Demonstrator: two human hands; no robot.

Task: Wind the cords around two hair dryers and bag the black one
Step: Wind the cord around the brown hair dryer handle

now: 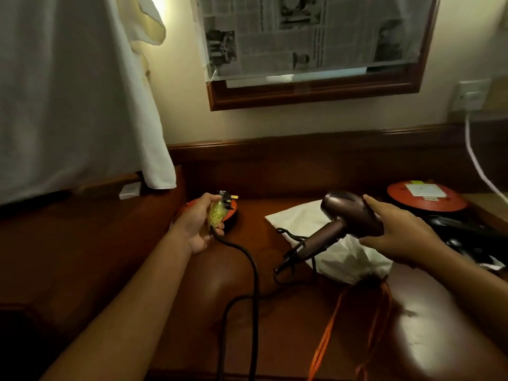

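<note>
Gripping: your right hand (395, 233) clasps the brown hair dryer (343, 215) by its barrel, over the white bag (346, 257) on the desk (286, 331); your left hand (202, 225) grasps its plug (225, 199), black cord (254, 270) hanging below.

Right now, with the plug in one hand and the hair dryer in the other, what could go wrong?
The cord hangs slack between the plug in the left hand and the hair dryer in the right hand; it might snag or kink near the handle while winding. It also loops near the orange drawstring of the white bag, so they could tangle.
</note>
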